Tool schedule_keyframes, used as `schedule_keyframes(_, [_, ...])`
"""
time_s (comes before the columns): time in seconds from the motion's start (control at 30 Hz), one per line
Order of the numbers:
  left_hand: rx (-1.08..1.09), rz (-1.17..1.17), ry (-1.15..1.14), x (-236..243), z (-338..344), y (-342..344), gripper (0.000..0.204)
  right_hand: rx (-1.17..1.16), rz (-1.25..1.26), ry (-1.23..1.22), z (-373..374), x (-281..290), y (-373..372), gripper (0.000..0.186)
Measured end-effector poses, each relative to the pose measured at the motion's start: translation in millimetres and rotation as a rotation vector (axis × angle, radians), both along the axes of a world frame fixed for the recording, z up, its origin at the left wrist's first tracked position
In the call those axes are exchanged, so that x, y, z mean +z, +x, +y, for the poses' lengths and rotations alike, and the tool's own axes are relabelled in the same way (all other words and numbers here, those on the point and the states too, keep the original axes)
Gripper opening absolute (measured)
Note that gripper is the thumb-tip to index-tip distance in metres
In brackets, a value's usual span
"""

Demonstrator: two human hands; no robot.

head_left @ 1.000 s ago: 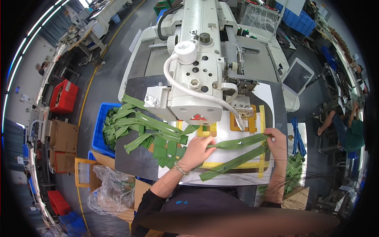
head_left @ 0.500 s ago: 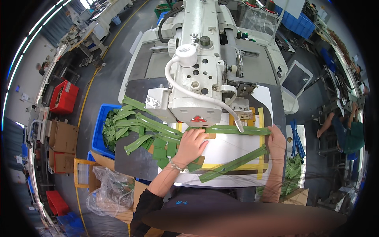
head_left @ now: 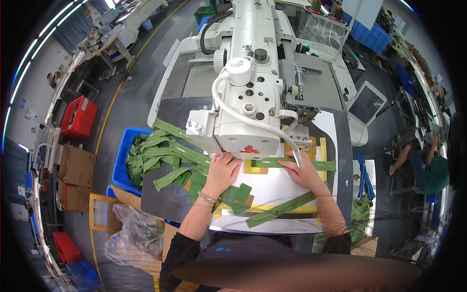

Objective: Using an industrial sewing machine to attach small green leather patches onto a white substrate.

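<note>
A long green zipper-like strip [head_left: 325, 166] lies crosswise on the white plate [head_left: 287, 187] below the white sewing machine head [head_left: 248, 131]. My right hand [head_left: 306, 173] grips this strip near the machine's white hose, thumb on the near side. My left hand [head_left: 223, 174] is closed at the lower left of the machine head, fingers bent; what its fingertips hold is hidden. Beside it, more green strips [head_left: 187, 155] fan out to the left. Small green fabric squares [head_left: 244, 192] lie in front of my left hand. Another green strip [head_left: 279, 210] lies slanted nearer to me.
A blue bin [head_left: 127, 168] full of green strips stands at the left. Below it are a cardboard box and a clear plastic bag [head_left: 134, 238]. A tablet-like screen [head_left: 366, 103] is at the right. Farther right, another person [head_left: 433, 170] sits.
My right hand has moved left from the strip's right end to near the machine head. My left hand has shifted slightly left. Some green squares now show beside it.
</note>
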State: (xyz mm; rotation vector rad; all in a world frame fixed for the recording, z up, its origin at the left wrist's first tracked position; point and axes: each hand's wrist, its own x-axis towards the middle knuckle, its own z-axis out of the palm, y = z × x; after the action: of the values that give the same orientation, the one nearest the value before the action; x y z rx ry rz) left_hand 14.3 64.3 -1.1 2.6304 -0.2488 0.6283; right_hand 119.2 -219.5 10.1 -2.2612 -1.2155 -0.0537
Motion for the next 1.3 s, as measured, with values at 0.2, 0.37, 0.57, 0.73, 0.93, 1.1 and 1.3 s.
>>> schedule_keyframes(0.2, [0.146,-0.069,0.082,-7,8,0,0.012,-0.005,-0.003,0.025,5,-6,-3,0.034])
schedule_keyframes(0.37, [0.053,-0.079,0.029,-3,6,-1,0.013,-0.012,0.045,0.002,7,-4,-5,0.034])
schedule_keyframes(0.57, [-0.053,-0.114,-0.036,5,4,-3,0.014,-0.001,0.034,0.092,23,11,-9,0.033])
schedule_keyframes(0.73, [-0.077,-0.149,-0.066,8,2,-1,0.014,-0.152,0.392,0.441,55,-10,1,0.026])
schedule_keyframes(0.93, [-0.130,-0.188,-0.037,10,4,0,0.014,-0.202,0.767,0.684,63,-27,7,0.024])
schedule_keyframes(1.1, [-0.226,-0.186,-0.022,15,1,-3,0.016,-0.165,0.905,0.503,49,-6,-6,0.019])
schedule_keyframes(1.3, [-0.411,-0.127,0.103,18,-21,-12,0.018,0.027,0.124,0.161,34,9,-14,0.024])
